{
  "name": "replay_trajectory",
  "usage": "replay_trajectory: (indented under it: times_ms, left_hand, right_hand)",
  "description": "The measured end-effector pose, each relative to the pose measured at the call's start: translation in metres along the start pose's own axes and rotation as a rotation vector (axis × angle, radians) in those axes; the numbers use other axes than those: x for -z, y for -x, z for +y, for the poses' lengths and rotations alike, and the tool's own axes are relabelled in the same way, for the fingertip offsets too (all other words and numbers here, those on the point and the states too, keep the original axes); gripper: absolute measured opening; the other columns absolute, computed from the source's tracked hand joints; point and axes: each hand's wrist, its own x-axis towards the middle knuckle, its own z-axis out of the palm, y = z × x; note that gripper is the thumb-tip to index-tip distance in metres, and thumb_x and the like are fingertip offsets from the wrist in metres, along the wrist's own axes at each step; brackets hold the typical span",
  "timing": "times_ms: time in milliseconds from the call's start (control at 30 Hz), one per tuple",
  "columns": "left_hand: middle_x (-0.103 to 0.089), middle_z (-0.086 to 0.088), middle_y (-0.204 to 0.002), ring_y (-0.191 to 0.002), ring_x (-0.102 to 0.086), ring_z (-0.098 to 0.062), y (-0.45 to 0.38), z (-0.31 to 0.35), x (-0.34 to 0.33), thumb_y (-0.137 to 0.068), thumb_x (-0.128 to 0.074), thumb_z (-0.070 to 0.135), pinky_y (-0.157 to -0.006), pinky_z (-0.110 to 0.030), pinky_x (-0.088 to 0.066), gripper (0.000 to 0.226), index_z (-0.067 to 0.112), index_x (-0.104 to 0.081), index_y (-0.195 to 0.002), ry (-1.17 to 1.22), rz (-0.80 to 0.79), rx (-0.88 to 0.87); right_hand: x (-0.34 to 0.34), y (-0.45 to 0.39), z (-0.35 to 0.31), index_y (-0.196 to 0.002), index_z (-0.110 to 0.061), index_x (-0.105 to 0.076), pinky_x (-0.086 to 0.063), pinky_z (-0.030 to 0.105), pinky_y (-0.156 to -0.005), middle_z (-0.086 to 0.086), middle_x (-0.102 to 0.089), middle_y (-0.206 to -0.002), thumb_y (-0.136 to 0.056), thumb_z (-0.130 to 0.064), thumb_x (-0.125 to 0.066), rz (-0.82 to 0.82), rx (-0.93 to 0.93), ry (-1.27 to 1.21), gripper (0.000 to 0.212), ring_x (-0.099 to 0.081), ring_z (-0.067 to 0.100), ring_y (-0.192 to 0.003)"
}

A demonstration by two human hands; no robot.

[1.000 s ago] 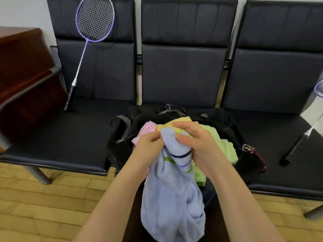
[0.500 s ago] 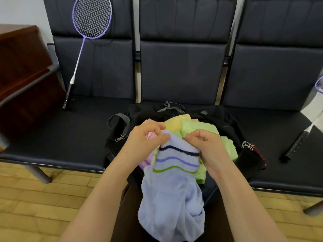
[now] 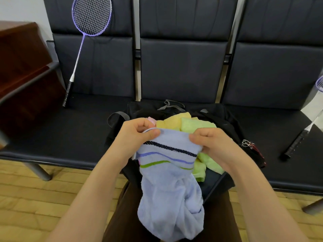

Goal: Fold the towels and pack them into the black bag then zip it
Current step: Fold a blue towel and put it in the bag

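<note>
A light blue towel [image 3: 171, 194] with dark, purple and green stripes hangs down in front of me over my lap. My left hand [image 3: 138, 133] pinches its top left corner and my right hand [image 3: 208, 142] pinches the top right corner, stretching the striped edge between them. Behind it the black bag [image 3: 225, 119] lies open on the middle seat. A yellow towel [image 3: 172, 122], a green towel [image 3: 195, 125] and a bit of a pink towel [image 3: 151, 119] are heaped loosely on the bag.
A row of black seats [image 3: 70, 133] runs across the view. A purple badminton racket [image 3: 87, 32] leans on the left seat back; another racket's grip [image 3: 295, 144] lies on the right seat. Keys [image 3: 247, 144] hang at the bag's right. A brown wooden cabinet [image 3: 21, 67] stands left.
My hands have moved apart along the blue towel's top edge, spreading it so the stripes show flat. One second ago both hands bunched the towel together at one spot.
</note>
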Motion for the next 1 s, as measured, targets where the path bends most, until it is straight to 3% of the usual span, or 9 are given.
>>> replay_trajectory:
  times_ms: [100, 233, 367, 567, 700, 800, 867, 933, 1000]
  left_hand:
    - [-0.070, 0.008, -0.075, -0.067, -0.066, -0.004, -0.002, 0.002, -0.002, -0.087, -0.066, 0.013, -0.060, -0.015, -0.054, 0.011, 0.021, -0.067, -0.079, -0.047, -0.023, -0.022]
    - [-0.069, 0.014, -0.094, -0.089, -0.064, 0.002, -0.003, 0.013, -0.022, -0.087, -0.067, 0.014, -0.077, -0.015, -0.054, 0.021, 0.030, -0.068, -0.100, -0.099, -0.154, -0.141]
    - [-0.064, 0.001, -0.072, -0.066, -0.056, 0.003, -0.003, 0.014, -0.035, -0.089, -0.064, 0.017, -0.061, -0.007, -0.044, 0.011, 0.008, -0.069, -0.085, -0.229, -0.082, -0.164]
    - [-0.067, -0.017, -0.085, -0.086, -0.064, -0.031, -0.007, -0.002, -0.005, -0.091, -0.062, 0.024, -0.077, -0.045, -0.056, 0.022, 0.010, -0.067, -0.076, -0.210, -0.011, 0.035]
    - [-0.067, 0.002, -0.099, -0.095, -0.063, -0.013, -0.003, -0.001, -0.003, -0.088, -0.065, 0.024, -0.081, -0.028, -0.055, 0.008, 0.022, -0.071, -0.094, -0.236, -0.138, 0.027]
    - [-0.058, 0.024, -0.106, -0.099, -0.055, 0.008, 0.000, 0.005, -0.022, -0.088, -0.066, 0.015, -0.085, -0.008, -0.047, 0.035, 0.029, -0.063, -0.120, -0.151, -0.304, -0.031]
    - [-0.065, 0.017, -0.097, -0.088, -0.058, 0.011, 0.000, 0.006, -0.032, -0.088, -0.065, 0.014, -0.079, -0.007, -0.047, 0.028, 0.021, -0.068, -0.116, -0.129, -0.324, -0.040]
    - [-0.067, -0.003, -0.081, -0.074, -0.057, -0.002, -0.002, 0.006, -0.033, -0.088, -0.066, 0.019, -0.068, -0.012, -0.046, 0.013, 0.011, -0.073, -0.096, -0.182, -0.259, -0.018]
    - [-0.059, -0.006, -0.070, -0.066, -0.050, -0.007, -0.003, 0.003, -0.033, -0.088, -0.067, 0.023, -0.058, -0.012, -0.041, 0.018, 0.006, -0.073, -0.083, -0.242, -0.215, 0.009]
  right_hand:
    - [-0.001, 0.000, -0.007, -0.058, -0.017, -0.065, -0.041, 0.032, -0.070, -0.002, -0.057, -0.063, -0.091, -0.011, -0.061, 0.013, 0.056, -0.023, 0.034, -0.051, 0.013, -0.065]
    - [-0.020, -0.007, -0.025, -0.061, -0.017, -0.065, -0.043, 0.020, -0.058, -0.003, -0.060, -0.063, -0.092, -0.016, -0.063, -0.003, 0.124, 0.114, 0.032, -0.054, 0.008, -0.062]
    - [-0.030, -0.016, -0.026, -0.054, -0.018, -0.060, -0.041, 0.017, -0.052, -0.006, -0.056, -0.053, -0.094, -0.022, -0.062, 0.076, 0.101, 0.100, 0.040, -0.051, 0.004, -0.052]
    - [0.000, -0.003, -0.001, -0.059, -0.020, -0.062, -0.035, 0.025, -0.059, 0.001, -0.053, -0.063, -0.090, -0.018, -0.067, -0.028, -0.094, 0.267, 0.032, -0.046, 0.012, -0.062]
    - [0.009, 0.001, -0.005, -0.069, -0.011, -0.071, -0.043, 0.028, -0.067, 0.005, -0.061, -0.071, -0.093, -0.011, -0.061, 0.019, -0.035, 0.112, 0.025, -0.055, 0.014, -0.070]
    - [-0.007, -0.005, -0.015, -0.067, -0.015, -0.071, -0.043, 0.018, -0.060, 0.002, -0.059, -0.067, -0.092, -0.011, -0.062, -0.058, 0.018, 0.254, 0.026, -0.051, 0.006, -0.064]
    - [-0.014, -0.010, -0.019, -0.064, -0.018, -0.071, -0.046, 0.017, -0.060, 0.000, -0.063, -0.065, -0.090, -0.014, -0.065, -0.051, 0.022, 0.301, 0.027, -0.054, 0.004, -0.062]
    - [-0.017, -0.014, -0.018, -0.064, -0.015, -0.068, -0.045, 0.014, -0.055, -0.004, -0.061, -0.058, -0.089, -0.014, -0.067, 0.002, 0.025, 0.280, 0.025, -0.053, 0.001, -0.055]
    - [-0.018, -0.017, -0.014, -0.064, -0.013, -0.065, -0.043, 0.012, -0.050, -0.010, -0.059, -0.052, -0.088, -0.012, -0.068, 0.051, 0.028, 0.204, 0.024, -0.052, -0.003, -0.049]
